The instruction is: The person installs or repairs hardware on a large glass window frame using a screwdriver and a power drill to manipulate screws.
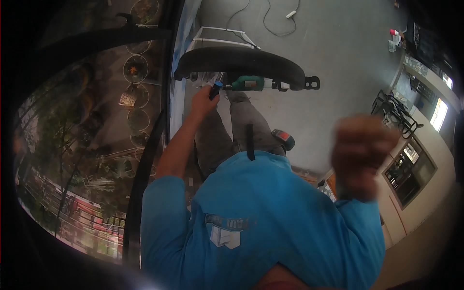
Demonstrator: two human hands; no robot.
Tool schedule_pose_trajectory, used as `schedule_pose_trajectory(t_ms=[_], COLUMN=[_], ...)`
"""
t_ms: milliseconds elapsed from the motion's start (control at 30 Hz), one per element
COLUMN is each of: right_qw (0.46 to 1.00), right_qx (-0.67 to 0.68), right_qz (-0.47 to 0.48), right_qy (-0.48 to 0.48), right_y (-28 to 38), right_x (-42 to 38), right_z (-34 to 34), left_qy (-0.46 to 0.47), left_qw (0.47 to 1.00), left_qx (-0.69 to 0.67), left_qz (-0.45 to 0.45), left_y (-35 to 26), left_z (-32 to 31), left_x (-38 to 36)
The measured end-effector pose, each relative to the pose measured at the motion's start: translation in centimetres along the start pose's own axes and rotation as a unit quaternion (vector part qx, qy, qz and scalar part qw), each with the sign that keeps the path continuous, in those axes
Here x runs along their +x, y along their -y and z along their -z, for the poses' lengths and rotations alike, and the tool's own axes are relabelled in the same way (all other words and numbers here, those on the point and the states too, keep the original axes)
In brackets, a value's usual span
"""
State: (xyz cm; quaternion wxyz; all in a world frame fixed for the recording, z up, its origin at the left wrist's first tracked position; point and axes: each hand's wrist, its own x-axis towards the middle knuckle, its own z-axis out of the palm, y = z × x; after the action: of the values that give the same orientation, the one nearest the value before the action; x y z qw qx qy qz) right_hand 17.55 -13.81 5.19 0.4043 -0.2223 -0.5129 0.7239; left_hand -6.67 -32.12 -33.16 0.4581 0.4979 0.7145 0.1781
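My left hand [205, 100] is closed around a small black tool [214, 92] with a blue end; its exact kind does not show. Just beyond that hand lies a green tool [247, 83], partly hidden behind a black curved bar [241, 60] that crosses the view. Raised at the right, away from any object, is my right hand [363, 145]. Motion smears its fingers, so whether it is open or closed does not show. At my hip sits a black and red item [283, 139].
A large glass pane [96, 121] in a dark frame runs along my left, with plants behind it. White frame legs [224, 36] stand ahead on the grey floor [333, 63], near a cable with a white plug [291, 14]. Black metal framework [394, 115] stands by the right wall.
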Motion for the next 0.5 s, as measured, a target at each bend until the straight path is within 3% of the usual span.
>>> schedule_pose_trajectory(t_ms=[67, 100, 200, 333, 400, 433, 500], right_qw=[0.968, 0.910, 0.862, 0.847, 0.845, 0.838, 0.830], right_qx=[-0.063, -0.118, -0.080, -0.047, 0.003, -0.085, -0.085], right_qz=[-0.240, -0.387, -0.480, -0.482, -0.473, -0.471, -0.483], right_qy=[0.047, 0.092, -0.144, -0.219, -0.249, -0.260, -0.266], right_y=[-7.7, -12.3, -26.7, -34.5, -37.3, -36.8, -38.0], right_x=[-4.3, -6.1, -11.0, -11.0, -11.5, -10.4, -9.7], right_z=[-1.1, -0.7, 0.5, 1.4, 3.1, 3.2, 4.5], left_qy=[-0.024, -0.001, 0.033, 0.063, 0.095, 0.046, -0.037], left_qw=[0.999, 0.999, 0.996, 0.988, 0.984, 0.994, 0.999], left_qx=[-0.021, -0.027, -0.048, -0.102, -0.134, -0.097, 0.010], left_qz=[0.000, -0.021, -0.064, -0.096, -0.063, -0.017, 0.029], left_y=[-1.0, -1.8, -4.9, -6.2, -5.0, -4.2, -1.2], left_z=[-0.1, 0.3, 0.7, -0.3, -0.2, -0.5, -1.6], left_x=[-1.2, -1.6, -2.9, -2.5, -1.3, -0.4, 2.0])
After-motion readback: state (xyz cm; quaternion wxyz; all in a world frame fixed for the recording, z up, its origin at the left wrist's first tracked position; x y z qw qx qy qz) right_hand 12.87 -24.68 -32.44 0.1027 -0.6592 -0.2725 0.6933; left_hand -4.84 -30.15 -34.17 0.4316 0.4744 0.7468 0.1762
